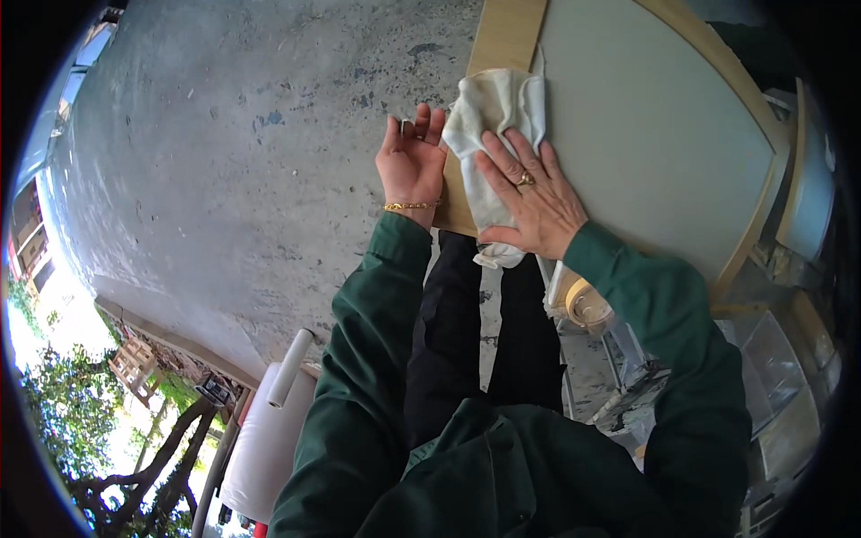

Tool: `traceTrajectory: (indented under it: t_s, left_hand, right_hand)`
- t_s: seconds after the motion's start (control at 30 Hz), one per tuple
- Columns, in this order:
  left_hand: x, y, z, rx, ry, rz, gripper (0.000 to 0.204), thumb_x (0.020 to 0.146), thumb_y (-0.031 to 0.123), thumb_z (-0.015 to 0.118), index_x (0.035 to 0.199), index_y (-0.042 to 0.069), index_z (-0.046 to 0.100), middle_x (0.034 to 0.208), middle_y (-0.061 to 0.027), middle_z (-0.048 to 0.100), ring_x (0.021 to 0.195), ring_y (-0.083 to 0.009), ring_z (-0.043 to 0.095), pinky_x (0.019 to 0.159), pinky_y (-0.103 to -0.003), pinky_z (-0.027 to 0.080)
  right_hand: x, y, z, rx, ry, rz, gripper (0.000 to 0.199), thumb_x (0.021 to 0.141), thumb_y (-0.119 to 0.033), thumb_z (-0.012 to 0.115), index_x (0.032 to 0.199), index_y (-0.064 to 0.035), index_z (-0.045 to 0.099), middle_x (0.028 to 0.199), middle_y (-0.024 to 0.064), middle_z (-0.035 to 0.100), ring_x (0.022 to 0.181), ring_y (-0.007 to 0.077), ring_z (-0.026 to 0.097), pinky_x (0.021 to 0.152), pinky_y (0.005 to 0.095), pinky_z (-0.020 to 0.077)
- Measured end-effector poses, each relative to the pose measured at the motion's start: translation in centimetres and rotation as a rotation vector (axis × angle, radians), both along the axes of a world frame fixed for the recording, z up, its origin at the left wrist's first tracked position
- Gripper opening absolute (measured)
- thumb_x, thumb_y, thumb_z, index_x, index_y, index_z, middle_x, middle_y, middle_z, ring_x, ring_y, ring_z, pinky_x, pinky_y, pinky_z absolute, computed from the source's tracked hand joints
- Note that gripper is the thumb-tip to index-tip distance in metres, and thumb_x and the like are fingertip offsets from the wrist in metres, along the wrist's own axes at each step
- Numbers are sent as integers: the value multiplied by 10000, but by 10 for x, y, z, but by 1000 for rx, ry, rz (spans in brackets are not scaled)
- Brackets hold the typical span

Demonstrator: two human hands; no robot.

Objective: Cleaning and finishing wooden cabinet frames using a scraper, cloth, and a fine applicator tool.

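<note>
Green sleeves lie nearest, reaching forward. The right hand rests flat, fingers slightly spread, pressing on but not clutching a white cloth across the pale wooden border of a grey-topped desk. The left hand, palm up, loosely curled, holds nothing visible beside that border. Farther down spreads grey floor.

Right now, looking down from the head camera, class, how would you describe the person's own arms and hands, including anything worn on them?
Both arms are covered by long, creased, dark green sleeves. The left hand has a gold-coloured bracelet at its wrist and a narrow band on a finger. The right hand wears a gold-coloured ring. Neither is gloved.
</note>
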State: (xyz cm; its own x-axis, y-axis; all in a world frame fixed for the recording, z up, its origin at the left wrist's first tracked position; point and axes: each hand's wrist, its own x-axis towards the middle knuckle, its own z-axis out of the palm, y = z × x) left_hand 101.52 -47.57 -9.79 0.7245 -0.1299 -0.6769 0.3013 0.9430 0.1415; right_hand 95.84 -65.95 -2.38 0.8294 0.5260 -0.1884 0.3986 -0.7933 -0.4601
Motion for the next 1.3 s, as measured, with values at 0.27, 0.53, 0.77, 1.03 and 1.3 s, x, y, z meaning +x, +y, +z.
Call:
traceTrajectory:
  t_s: [0.27, 0.53, 0.77, 1.03, 1.3]
  left_hand:
    - [-6, 47, -10, -110, 24, 89, 326, 929, 302, 474, 683, 99, 539, 1049, -82, 602, 1074, -277, 520, 1001, -548, 309]
    - [-55, 86, -33, -24, 68, 81, 311, 922, 314, 481, 725, 105, 600, 1035, -58, 625, 1008, -258, 550, 901, -448, 401]
    - [-67, 86, -27, 43, 96, 69, 292, 917, 328, 492, 776, 105, 618, 1019, -40, 639, 949, -225, 576, 869, -423, 418]
    - [-51, 81, 19, 359, 53, -116, 235, 939, 332, 468, 971, 116, 554, 1038, -43, 603, 893, -214, 577, 798, -390, 466]
    - [4, 3, 67, 735, -206, -277, 261, 966, 240, 438, 1075, 29, 546, 1071, -66, 596, 951, -143, 558, 806, -268, 413]
  right_hand:
    - [-17, -48, 3, -87, 103, 34, 1040, 628, -530, 705, 1433, -96, 210, 1516, 87, 86, 1385, 310, 104, 1081, 555, 128]
    - [13, 35, -1, -45, -24, 249, 870, 744, -559, 577, 1414, -97, 270, 1516, 69, 117, 1402, 245, 58, 1106, 491, 30]
    - [32, 52, -6, 203, -219, 7, 436, 702, -225, 664, 1106, -73, 604, 1197, 61, 548, 1254, 265, 394, 1025, 478, 301]
    - [86, -32, -13, 211, -366, -426, 568, 731, -40, 567, 1290, -43, 461, 1409, 184, 329, 1237, 387, 386, 989, 483, 354]
    - [111, -75, -25, -15, -550, -839, 555, 799, -221, 612, 1307, -83, 439, 1096, 124, 520, 1043, 321, 459, 910, 437, 369]
